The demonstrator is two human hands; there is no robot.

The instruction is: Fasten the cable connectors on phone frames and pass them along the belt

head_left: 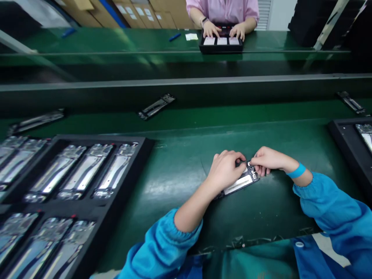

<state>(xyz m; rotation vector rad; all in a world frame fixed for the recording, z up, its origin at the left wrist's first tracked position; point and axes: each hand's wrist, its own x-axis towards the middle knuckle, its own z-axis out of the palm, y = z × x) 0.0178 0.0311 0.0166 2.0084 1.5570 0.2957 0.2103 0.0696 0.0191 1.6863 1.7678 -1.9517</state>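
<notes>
Two blue sleeves point(165, 244) reach in from the near side; to their left I count three phone frames point(69, 248) in the closest row of a black tray point(124, 190), their lower ends cut off; three more fill the row behind, with two others at far left, one partly out of sight; I can't tell whether those share the tray. One phone chassis point(241, 184) lies on the green table point(174, 174), its long axis slanting, the board end pointing right and slightly away from the wearer; the left hand point(225, 168) bends over it and hides much of it, finger and thumb curled in, though I can't tell whether they grip; the right hand point(269, 159), above one blue wristband point(296, 170), has thumb and fingertips pinched together at the board end, anything between them too small to make out. At right, a second tray point(344, 135) shows one frame, both cut off; farther back lie three loose frames point(157, 106), the left one blurred. Across the way, one person in pink point(223, 11) has two hands over a third tray point(221, 49) with three pale pieces point(222, 41); one pale note point(191, 37) lies near it.
</notes>
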